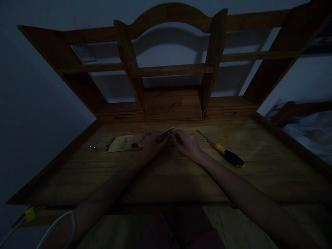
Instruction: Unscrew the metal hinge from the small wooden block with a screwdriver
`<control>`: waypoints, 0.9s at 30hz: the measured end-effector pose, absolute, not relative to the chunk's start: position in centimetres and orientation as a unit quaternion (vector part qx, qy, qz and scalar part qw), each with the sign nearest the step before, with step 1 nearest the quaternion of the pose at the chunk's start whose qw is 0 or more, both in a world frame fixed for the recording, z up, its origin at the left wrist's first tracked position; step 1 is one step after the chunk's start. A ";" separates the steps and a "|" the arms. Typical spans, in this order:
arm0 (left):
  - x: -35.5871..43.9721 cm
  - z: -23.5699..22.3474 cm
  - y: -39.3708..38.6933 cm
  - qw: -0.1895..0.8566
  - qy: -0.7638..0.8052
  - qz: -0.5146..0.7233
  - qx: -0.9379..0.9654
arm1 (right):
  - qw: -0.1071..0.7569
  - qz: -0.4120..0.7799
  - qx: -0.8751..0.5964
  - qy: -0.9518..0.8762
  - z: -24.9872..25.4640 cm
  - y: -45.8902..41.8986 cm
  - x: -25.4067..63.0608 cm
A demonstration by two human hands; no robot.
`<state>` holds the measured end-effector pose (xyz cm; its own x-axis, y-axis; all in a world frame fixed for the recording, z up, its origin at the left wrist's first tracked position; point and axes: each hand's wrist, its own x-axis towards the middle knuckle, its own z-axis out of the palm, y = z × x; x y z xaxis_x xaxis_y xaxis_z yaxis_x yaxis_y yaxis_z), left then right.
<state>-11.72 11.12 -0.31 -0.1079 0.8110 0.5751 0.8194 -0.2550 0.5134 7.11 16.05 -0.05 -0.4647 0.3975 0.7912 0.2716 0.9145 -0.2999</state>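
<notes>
In the dim light my left hand [153, 144] is closed on a small thin piece of wood [163, 133], held tilted just above the desk. Beside it, my right hand [188, 143] pinches a thin metal screw [169, 133] against that piece; the screw's details are hard to make out. A pale, stained wooden board [123, 143] lies flat under and left of my left hand. To the right of my right hand rests a screwdriver [225, 153] with a yellow and black handle. Several loose screws [93, 147] lie at the left of the desk.
The wooden desk [166, 186] carries a shelf unit [171, 71] along its back, with small drawers at its base. Another thin board [215, 131] lies behind the screwdriver. A white cable [72, 221] and a yellow object [30, 214] are at the lower left.
</notes>
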 end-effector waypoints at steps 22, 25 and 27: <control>-12.2 -0.6 11.3 0.052 -0.527 -0.423 -0.735 | 0.506 0.057 -0.165 -0.845 -0.2 16.0 6.9; -12.4 -0.7 11.3 0.052 -0.537 -0.413 -0.734 | 0.501 0.063 -0.147 -0.850 -0.2 16.1 7.0; -12.5 -0.6 11.3 0.046 -0.541 -0.410 -0.733 | 0.495 0.065 -0.144 -0.855 -0.2 16.1 7.0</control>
<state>-12.45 11.29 -0.63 0.0787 0.7558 0.6501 0.8310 -0.4100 0.3761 7.04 16.08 -0.17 -0.4694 0.3104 0.8266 0.1814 0.9501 -0.2537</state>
